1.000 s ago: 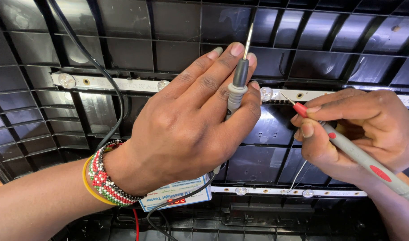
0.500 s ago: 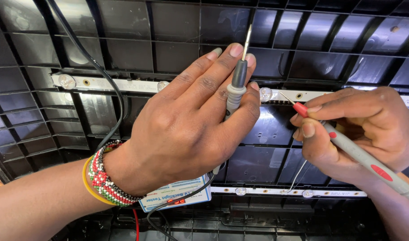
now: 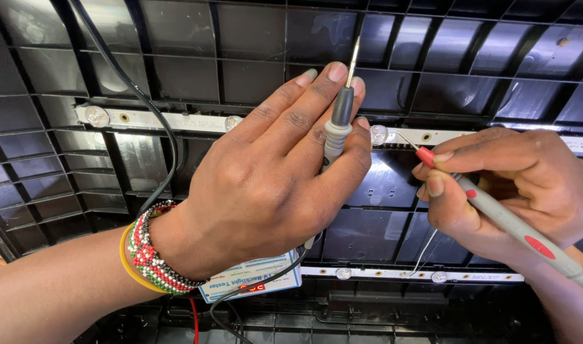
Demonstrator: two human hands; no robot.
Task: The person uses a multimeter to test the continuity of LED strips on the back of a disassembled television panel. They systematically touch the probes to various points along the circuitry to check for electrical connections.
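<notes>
Left hand: fingers closed around grey probe, tip raised above LED strip.
Right hand: fingers pinched red-tipped probe, tip at strip.
Risk: the 2 metal tips could likely short if touched together.

Bright, sharp overhead light; glare on glossy panel; soft shadows

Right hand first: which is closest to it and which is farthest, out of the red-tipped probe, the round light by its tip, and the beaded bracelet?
From the right hand:
1. Red-tipped probe, held in its fingers.
2. Round light, on the white strip just left of the probe's tip.
3. Beaded bracelet, far left on the other wrist.
</notes>
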